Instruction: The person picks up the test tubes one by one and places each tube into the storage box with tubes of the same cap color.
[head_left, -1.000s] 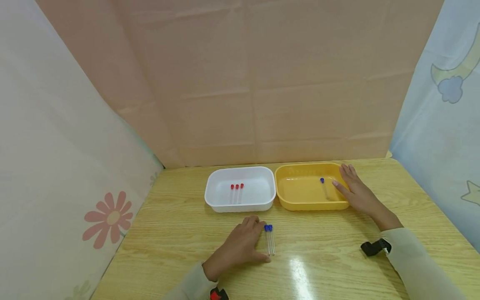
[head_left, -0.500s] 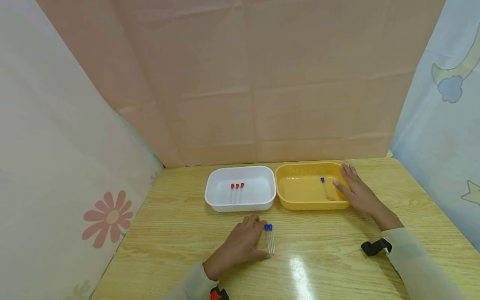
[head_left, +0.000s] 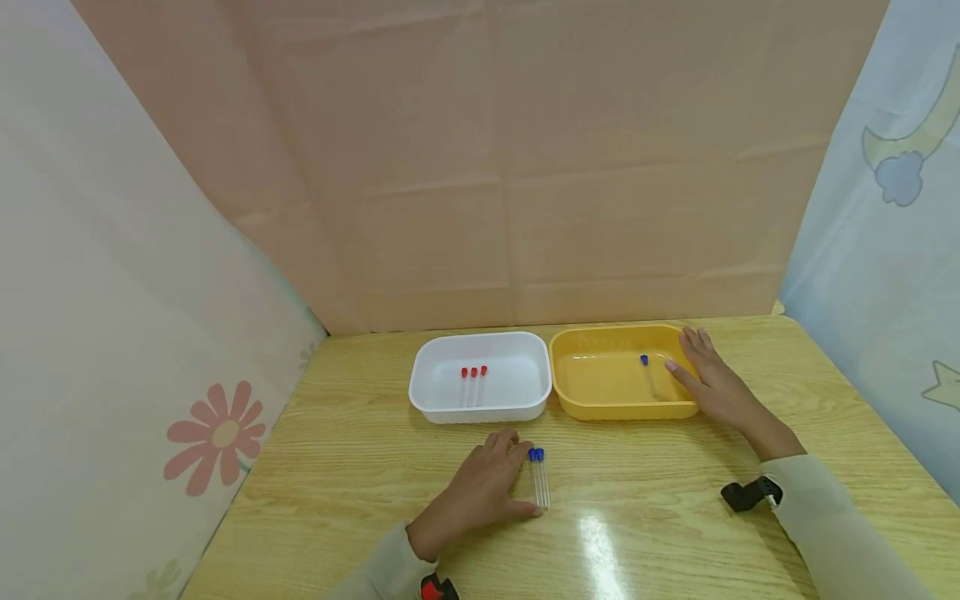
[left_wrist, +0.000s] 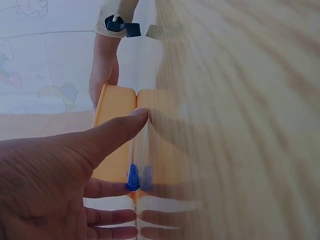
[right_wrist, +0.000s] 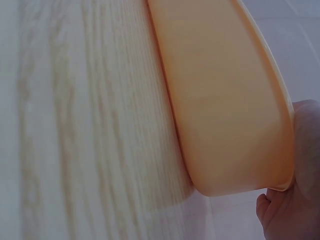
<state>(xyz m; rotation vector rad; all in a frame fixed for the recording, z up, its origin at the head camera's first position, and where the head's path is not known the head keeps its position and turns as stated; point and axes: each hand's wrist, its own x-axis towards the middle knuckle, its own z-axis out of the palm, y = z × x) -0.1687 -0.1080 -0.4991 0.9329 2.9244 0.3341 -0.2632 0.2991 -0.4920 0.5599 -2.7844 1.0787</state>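
Note:
Blue-capped test tubes [head_left: 540, 483], two caps showing, lie side by side on the table in front of the trays. My left hand [head_left: 483, 483] pinches them lengthwise, the index finger at the caps and the thumb at the bottom ends. In the left wrist view, a blue cap [left_wrist: 132, 177] meets the index fingertip, while the thumb [left_wrist: 122, 131] covers the far end. My right hand [head_left: 716, 387] holds the right end of the yellow tray [head_left: 600, 412], thumb inside and fingers over the rim. One blue-capped tube [head_left: 649, 377] lies in that tray near the thumb.
A white tray [head_left: 483, 415] stands against the yellow tray's left end, holding three red-capped tubes [head_left: 474, 385] in a row. Wooden table surface [head_left: 337, 450] surrounds the trays. A brown cloth [head_left: 495, 167] hangs behind, with patterned cloths at both sides.
My left thumb has come up slightly against the bottom ends of the blue-capped tubes. The right hand, both trays and the tubes in them have stayed put.

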